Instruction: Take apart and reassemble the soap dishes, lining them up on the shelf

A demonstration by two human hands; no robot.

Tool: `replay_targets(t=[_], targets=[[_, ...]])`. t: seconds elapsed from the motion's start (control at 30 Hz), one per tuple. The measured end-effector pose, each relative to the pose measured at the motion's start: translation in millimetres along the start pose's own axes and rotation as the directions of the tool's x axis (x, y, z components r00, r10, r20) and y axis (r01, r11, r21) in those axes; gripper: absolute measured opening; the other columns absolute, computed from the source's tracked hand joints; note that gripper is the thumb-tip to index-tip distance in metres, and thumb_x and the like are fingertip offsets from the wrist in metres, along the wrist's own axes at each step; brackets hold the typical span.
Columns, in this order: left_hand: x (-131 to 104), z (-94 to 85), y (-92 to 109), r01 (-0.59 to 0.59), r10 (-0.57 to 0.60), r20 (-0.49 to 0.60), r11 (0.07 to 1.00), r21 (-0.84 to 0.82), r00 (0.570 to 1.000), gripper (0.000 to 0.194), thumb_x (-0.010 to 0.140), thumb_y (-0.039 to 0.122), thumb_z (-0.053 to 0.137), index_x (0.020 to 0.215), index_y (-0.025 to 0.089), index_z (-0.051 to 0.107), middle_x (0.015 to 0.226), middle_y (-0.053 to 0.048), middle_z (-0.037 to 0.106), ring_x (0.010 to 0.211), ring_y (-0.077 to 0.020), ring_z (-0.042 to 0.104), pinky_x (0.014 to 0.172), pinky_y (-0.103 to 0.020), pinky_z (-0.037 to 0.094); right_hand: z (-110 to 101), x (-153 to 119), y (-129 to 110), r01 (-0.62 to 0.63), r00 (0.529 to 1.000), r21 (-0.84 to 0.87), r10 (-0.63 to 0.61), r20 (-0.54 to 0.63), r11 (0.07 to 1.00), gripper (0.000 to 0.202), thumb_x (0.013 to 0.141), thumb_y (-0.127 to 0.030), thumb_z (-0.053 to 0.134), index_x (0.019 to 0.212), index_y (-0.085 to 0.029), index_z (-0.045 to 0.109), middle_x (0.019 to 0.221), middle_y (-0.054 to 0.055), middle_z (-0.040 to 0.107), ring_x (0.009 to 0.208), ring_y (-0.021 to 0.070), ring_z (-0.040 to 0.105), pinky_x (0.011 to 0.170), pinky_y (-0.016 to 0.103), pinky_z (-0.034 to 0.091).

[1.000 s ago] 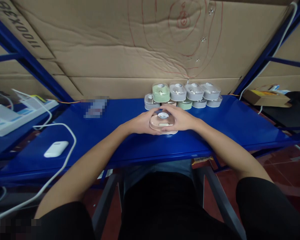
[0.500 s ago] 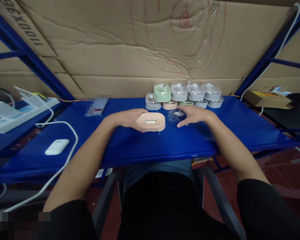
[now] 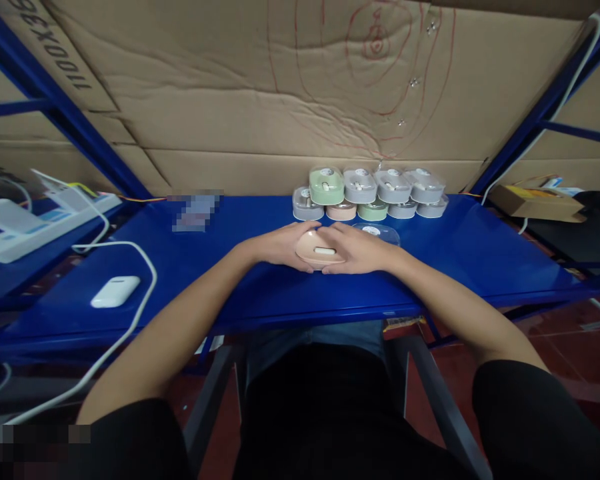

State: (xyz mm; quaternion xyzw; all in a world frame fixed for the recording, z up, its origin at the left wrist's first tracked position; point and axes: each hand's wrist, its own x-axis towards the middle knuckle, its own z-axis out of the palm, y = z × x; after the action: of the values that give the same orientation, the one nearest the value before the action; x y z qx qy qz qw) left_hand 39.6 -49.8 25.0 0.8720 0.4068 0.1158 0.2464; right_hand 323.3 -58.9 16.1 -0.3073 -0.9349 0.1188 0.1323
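Both hands hold a peach-pink case base (image 3: 318,249) just above the blue shelf (image 3: 260,287). My left hand (image 3: 283,245) grips its left side and my right hand (image 3: 356,249) grips its right side. A white insert shows in the middle of the base. The clear lid (image 3: 377,233) lies on the shelf just behind my right hand, with nothing holding it.
Two stacked rows of lidded cases (image 3: 370,192) in green, grey and pink stand at the back against the cardboard wall (image 3: 280,100). A white earbud case (image 3: 115,291) and a white cable (image 3: 130,320) lie at the left. A cardboard box (image 3: 535,200) sits at the right.
My right hand lifted the clear lid off the pink base, set it down behind on the shelf, and came back to grip the base together with my left hand.
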Motion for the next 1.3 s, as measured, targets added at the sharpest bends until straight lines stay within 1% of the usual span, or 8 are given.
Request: replay_targets(t=[0.2, 0.33, 0.6, 0.8, 0.97, 1.13, 1.2, 1.3], targets=[[-1.2, -2.5, -6.2, -0.021, 0.021, -0.017, 1.000, -0.007, 1.000, 0.130, 0.068, 0.064, 0.101, 0.179, 0.024, 0.047, 0.175, -0.023, 0.063, 0.158, -0.0514, 0.062, 0.129, -0.064, 0.052, 2.5, -1.1, 5.5, 0.074, 0.993, -0.001, -0.074, -0.090, 0.997, 0.091, 0.104, -0.084, 0.072, 0.168, -0.021, 0.057, 0.136, 0.019, 0.071, 0.122, 0.0418, 0.071, 0.106, 0.059, 0.063], [-2.5, -6.5, -10.3, -0.043, 0.042, -0.026, 0.999, -0.022, 0.999, 0.129, 0.070, 0.060, 0.099, 0.180, 0.021, 0.044, 0.168, -0.021, 0.069, 0.151, -0.0488, 0.069, 0.125, -0.058, 0.057, 4.7, -0.2, 2.1, 0.082, 0.989, 0.014, -0.079, -0.122, 0.997, 0.079, 0.108, -0.082, 0.065, 0.158, -0.022, 0.062, 0.132, 0.018, 0.071, 0.120, 0.0401, 0.069, 0.105, 0.058, 0.063], [-6.6, -13.8, -17.3, -0.036, 0.034, -0.039, 0.998, -0.048, 0.999, 0.129, 0.070, 0.057, 0.097, 0.181, 0.020, 0.042, 0.176, -0.023, 0.062, 0.157, -0.0479, 0.065, 0.132, -0.059, 0.051, 18.7, 7.4, 6.5, 0.082, 0.981, 0.084, -0.065, -0.183, 0.993, 0.069, 0.111, -0.070, 0.063, 0.157, -0.018, 0.060, 0.144, 0.022, 0.069, 0.139, 0.0439, 0.064, 0.117, 0.066, 0.059], [-8.8, -23.6, -24.3, 0.044, -0.040, -0.067, 0.998, 0.054, 0.997, 0.123, 0.068, 0.051, 0.094, 0.178, 0.021, 0.048, 0.166, -0.021, 0.069, 0.149, -0.0478, 0.069, 0.125, -0.058, 0.055, 0.4, 1.0, 10.5, 0.087, 0.969, 0.109, -0.058, -0.239, 0.990, 0.082, 0.103, -0.075, 0.078, 0.164, -0.024, 0.060, 0.159, 0.021, 0.067, 0.146, 0.0443, 0.066, 0.126, 0.066, 0.056], [-9.3, -32.4, -37.2, 0.176, -0.168, -0.057, 0.967, 0.183, 0.984, 0.122, 0.065, 0.060, 0.093, 0.173, 0.020, 0.056, 0.161, -0.024, 0.073, 0.149, -0.0534, 0.068, 0.125, -0.062, 0.053, -11.0, -5.8, 5.3, 0.157, 0.985, 0.152, -0.144, -0.094, 0.976, 0.100, 0.087, -0.079, 0.096, 0.165, -0.026, 0.064, 0.159, 0.018, 0.074, 0.144, 0.0443, 0.072, 0.123, 0.063, 0.060], [-10.2, -35.1, -45.1, 0.158, -0.149, -0.055, 0.958, 0.240, 0.987, 0.120, 0.069, 0.066, 0.091, 0.175, 0.025, 0.054, 0.168, -0.021, 0.070, 0.154, -0.0507, 0.065, 0.128, -0.061, 0.052, -2.7, -1.5, 5.3, 0.160, 0.987, 0.136, -0.159, -0.016, 0.978, 0.116, 0.073, -0.082, 0.105, 0.168, -0.027, 0.065, 0.166, 0.018, 0.073, 0.151, 0.0457, 0.070, 0.126, 0.064, 0.058], [-10.1, -35.5, -44.5, 0.175, -0.168, -0.048, 0.948, 0.264, 0.985, 0.120, 0.070, 0.068, 0.088, 0.176, 0.023, 0.053, 0.169, -0.023, 0.068, 0.154, -0.0515, 0.065, 0.128, -0.061, 0.052, -5.7, -0.2, 9.1, 0.155, 0.987, 0.133, -0.148, -0.064, 0.979, 0.107, 0.081, -0.084, 0.098, 0.165, -0.025, 0.067, 0.163, 0.019, 0.075, 0.147, 0.0437, 0.072, 0.124, 0.062, 0.060], [-9.3, -35.6, -40.9, 0.199, -0.198, -0.033, 0.937, 0.287, 0.980, 0.120, 0.071, 0.070, 0.086, 0.175, 0.018, 0.054, 0.169, -0.026, 0.067, 0.155, -0.0536, 0.064, 0.130, -0.063, 0.051, -21.5, -3.4, 22.7, 0.098, 0.983, 0.107, -0.079, -0.168, 0.989, 0.079, 0.108, -0.081, 0.069, 0.158, -0.020, 0.073, 0.150, 0.020, 0.081, 0.136, 0.0401, 0.079, 0.118, 0.061, 0.063]])
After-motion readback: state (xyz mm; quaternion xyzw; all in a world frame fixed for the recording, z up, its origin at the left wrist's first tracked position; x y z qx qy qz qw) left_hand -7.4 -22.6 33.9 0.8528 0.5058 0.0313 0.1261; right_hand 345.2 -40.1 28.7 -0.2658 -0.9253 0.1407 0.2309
